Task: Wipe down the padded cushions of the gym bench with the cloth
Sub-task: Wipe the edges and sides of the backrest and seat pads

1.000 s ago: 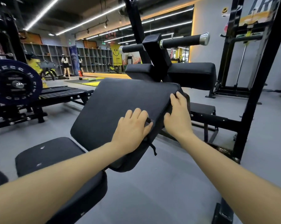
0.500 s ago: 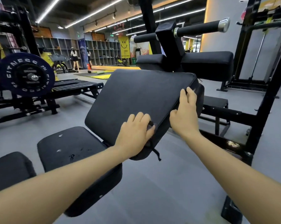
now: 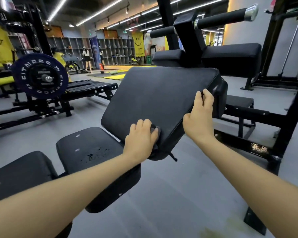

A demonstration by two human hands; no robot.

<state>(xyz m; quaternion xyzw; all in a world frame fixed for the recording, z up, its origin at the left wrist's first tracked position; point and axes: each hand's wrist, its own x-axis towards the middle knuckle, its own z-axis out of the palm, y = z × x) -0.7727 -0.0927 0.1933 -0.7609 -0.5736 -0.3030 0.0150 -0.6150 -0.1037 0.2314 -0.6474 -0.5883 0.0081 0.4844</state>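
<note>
The gym bench has a tilted black back cushion in the middle of the view and a flat black seat cushion below it to the left. My left hand grips a dark cloth and presses it on the lower end of the tilted cushion; most of the cloth is hidden under my fingers. My right hand grips the right side edge of the same cushion, fingers curled over its rim. The seat cushion shows scuffs and small marks.
Another black pad lies at the lower left. A padded machine with roller bars stands behind the bench. A black rack frame rises at the right. A loaded weight plate sits at the left. People stand far back by the shelves.
My left hand has slid the cloth down the tilted cushion toward its lower end. My right hand keeps its grip on the side edge. The view has shifted to the left.
</note>
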